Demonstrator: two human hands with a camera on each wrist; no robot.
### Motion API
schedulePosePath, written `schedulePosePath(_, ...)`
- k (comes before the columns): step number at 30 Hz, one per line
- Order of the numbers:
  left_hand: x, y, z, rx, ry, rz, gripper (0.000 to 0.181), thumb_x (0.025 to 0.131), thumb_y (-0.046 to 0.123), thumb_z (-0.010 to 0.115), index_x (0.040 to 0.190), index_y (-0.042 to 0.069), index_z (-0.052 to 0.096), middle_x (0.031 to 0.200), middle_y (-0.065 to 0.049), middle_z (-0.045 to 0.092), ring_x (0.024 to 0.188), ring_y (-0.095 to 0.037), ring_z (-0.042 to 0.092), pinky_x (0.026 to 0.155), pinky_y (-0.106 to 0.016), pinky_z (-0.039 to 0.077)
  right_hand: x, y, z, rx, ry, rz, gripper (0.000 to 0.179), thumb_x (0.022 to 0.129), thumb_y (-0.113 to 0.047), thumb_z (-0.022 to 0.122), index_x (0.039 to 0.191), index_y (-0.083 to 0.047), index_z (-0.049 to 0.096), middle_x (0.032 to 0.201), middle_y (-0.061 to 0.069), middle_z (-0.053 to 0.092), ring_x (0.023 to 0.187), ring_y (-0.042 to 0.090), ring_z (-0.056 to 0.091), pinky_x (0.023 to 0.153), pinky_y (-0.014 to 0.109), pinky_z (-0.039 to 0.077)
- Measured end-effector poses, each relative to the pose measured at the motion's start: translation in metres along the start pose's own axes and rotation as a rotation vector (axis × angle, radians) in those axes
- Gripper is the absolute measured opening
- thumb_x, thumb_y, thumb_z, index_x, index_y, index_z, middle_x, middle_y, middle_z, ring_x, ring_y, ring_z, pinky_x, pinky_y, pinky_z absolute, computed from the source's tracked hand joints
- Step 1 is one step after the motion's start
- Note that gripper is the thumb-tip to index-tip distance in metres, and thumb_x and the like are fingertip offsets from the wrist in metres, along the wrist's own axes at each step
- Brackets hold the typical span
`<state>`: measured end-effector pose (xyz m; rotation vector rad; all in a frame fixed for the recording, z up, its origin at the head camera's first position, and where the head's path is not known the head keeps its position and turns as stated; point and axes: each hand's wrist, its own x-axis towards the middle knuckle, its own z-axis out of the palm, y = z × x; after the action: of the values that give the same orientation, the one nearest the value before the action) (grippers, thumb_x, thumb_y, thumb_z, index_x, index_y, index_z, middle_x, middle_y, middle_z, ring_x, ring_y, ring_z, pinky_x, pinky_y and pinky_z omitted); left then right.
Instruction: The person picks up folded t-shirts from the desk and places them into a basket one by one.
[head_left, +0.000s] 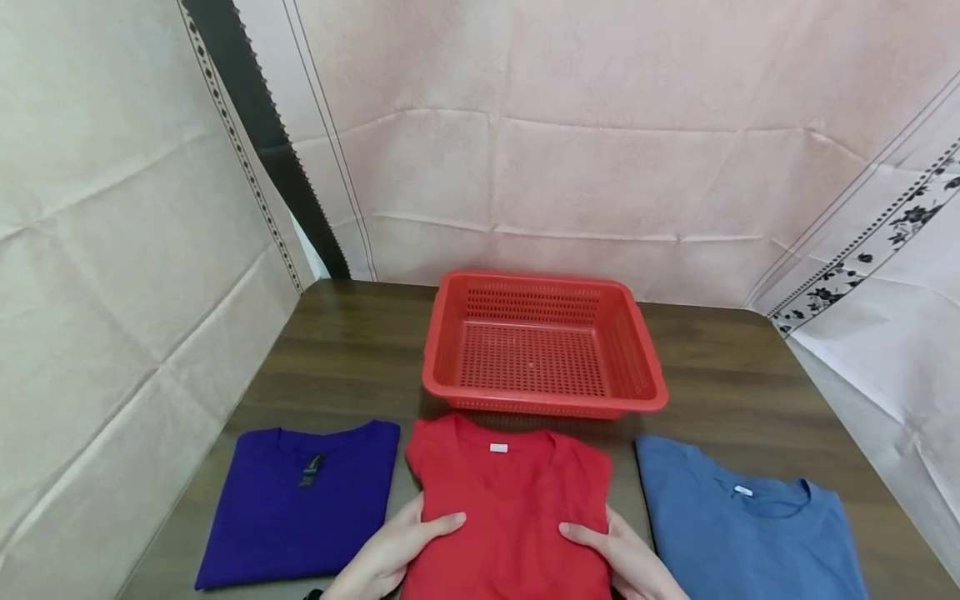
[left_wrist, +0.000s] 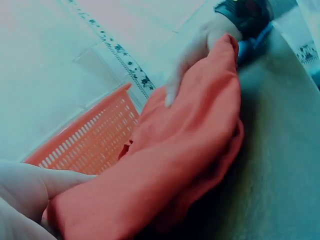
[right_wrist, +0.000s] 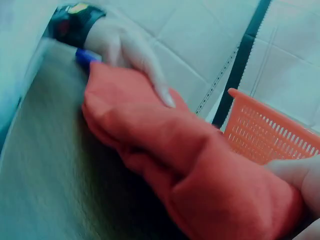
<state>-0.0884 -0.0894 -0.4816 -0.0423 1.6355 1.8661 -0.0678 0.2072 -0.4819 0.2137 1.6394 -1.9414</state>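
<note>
A folded red shirt (head_left: pixel 510 508) with a white neck label is gripped at both sides, thumbs on top and fingers underneath. My left hand (head_left: pixel 397 542) holds its left edge, and my right hand (head_left: pixel 622 550) holds its right edge. Both wrist views show the shirt (left_wrist: pixel 165 145) raised off the table, its lower folds hanging. In the right wrist view the left hand (right_wrist: pixel 132 52) pinches the far side of the cloth. A red plastic basket (head_left: pixel 543 402) stands just beyond the shirt's collar, with nothing inside it.
A folded purple shirt (head_left: pixel 300 517) lies to the left and a folded blue shirt (head_left: pixel 750 533) to the right. All are on a brown wooden table (head_left: pixel 360 350). Pale cloth (head_left: pixel 600 167) hangs behind the table and along its sides.
</note>
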Motion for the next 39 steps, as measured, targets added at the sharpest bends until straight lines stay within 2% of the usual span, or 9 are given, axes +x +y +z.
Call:
schedulePosePath(6,-0.013,0.002,-0.004,-0.09,-0.067,-0.001,0.072,0.088,0.027,0.061,0.142,0.002,0.021,0.128,-0.012,0.053,0.11,-0.025,0.053,0.093,-0.044,0.044,-0.014,-0.005,-0.003,0.039,0.003,0.031,0.07,0.091,-0.025,0.057,0.141,-0.002,0.014,0.123,0.007,0.051,0.107,0.021,0.053,0.09,0.04,0.049)
schedulePosePath(10,-0.027,0.006,-0.004,-0.181,-0.18,0.011,0.07,0.092,0.024,0.054,0.144,0.002,0.013,0.132,-0.013,0.049,0.115,-0.028,0.049,0.096,-0.045,0.044,-0.03,-0.013,-0.005,-0.004,0.006,0.061,0.069,0.091,-0.029,0.056,0.139,0.0,0.016,0.123,0.008,0.051,0.107,0.02,0.052,0.091,0.041,0.049)
schedulePosePath(13,-0.038,0.013,-0.001,-0.202,-0.255,0.014,0.065,0.095,0.022,0.05,0.142,-0.001,0.011,0.133,-0.012,0.048,0.118,-0.027,0.047,0.097,-0.042,0.044,-0.044,-0.023,-0.007,-0.038,-0.005,0.061,0.065,0.092,-0.029,0.054,0.138,0.0,0.019,0.122,0.006,0.052,0.108,0.02,0.051,0.091,0.04,0.048)
schedulePosePath(18,-0.055,0.036,0.009,-0.189,-0.266,0.048,0.06,0.095,0.021,0.05,0.139,-0.002,0.017,0.131,-0.014,0.05,0.116,-0.029,0.049,0.095,-0.04,0.046,-0.066,-0.047,-0.004,-0.027,-0.02,0.029,0.055,0.094,-0.024,0.051,0.135,-0.002,0.021,0.12,0.006,0.055,0.109,0.023,0.052,0.09,0.04,0.05)
schedulePosePath(23,-0.062,0.067,0.013,-0.179,-0.251,0.08,0.059,0.094,0.018,0.052,0.141,0.004,0.019,0.131,-0.014,0.051,0.116,-0.031,0.05,0.093,-0.041,0.047,-0.076,-0.073,0.0,-0.014,0.0,-0.004,0.056,0.094,-0.021,0.051,0.135,-0.003,0.018,0.12,0.007,0.055,0.109,0.027,0.054,0.088,0.043,0.051)
schedulePosePath(27,-0.059,0.09,0.013,-0.166,-0.237,0.079,0.058,0.093,0.017,0.053,0.14,0.008,0.021,0.13,-0.012,0.053,0.116,-0.03,0.05,0.092,-0.04,0.048,-0.076,-0.094,0.002,-0.025,0.016,-0.048,0.056,0.093,-0.017,0.053,0.135,-0.006,0.018,0.121,0.007,0.055,0.111,0.029,0.053,0.089,0.041,0.051)
schedulePosePath(31,-0.049,0.11,0.011,-0.165,-0.228,0.083,0.059,0.091,0.015,0.056,0.14,0.009,0.024,0.127,-0.013,0.055,0.115,-0.031,0.051,0.09,-0.043,0.049,-0.07,-0.114,0.001,-0.011,0.024,-0.088,0.053,0.092,-0.014,0.053,0.133,-0.008,0.021,0.123,0.006,0.055,0.113,0.029,0.052,0.089,0.04,0.051)
schedulePosePath(35,-0.029,0.131,0.008,-0.148,-0.215,0.101,0.056,0.09,0.013,0.057,0.138,0.011,0.027,0.125,-0.012,0.056,0.113,-0.03,0.052,0.087,-0.042,0.051,-0.058,-0.135,-0.006,0.006,0.039,-0.126,0.049,0.092,-0.013,0.053,0.132,-0.011,0.024,0.121,0.005,0.054,0.111,0.027,0.054,0.088,0.039,0.052)
schedulePosePath(39,-0.004,0.152,0.004,-0.151,-0.22,0.106,0.052,0.091,0.013,0.056,0.136,0.011,0.031,0.125,-0.01,0.053,0.114,-0.029,0.051,0.087,-0.039,0.051,-0.04,-0.155,-0.018,0.017,0.012,-0.167,0.045,0.093,-0.013,0.051,0.13,-0.013,0.026,0.119,0.005,0.054,0.109,0.026,0.056,0.084,0.038,0.053)
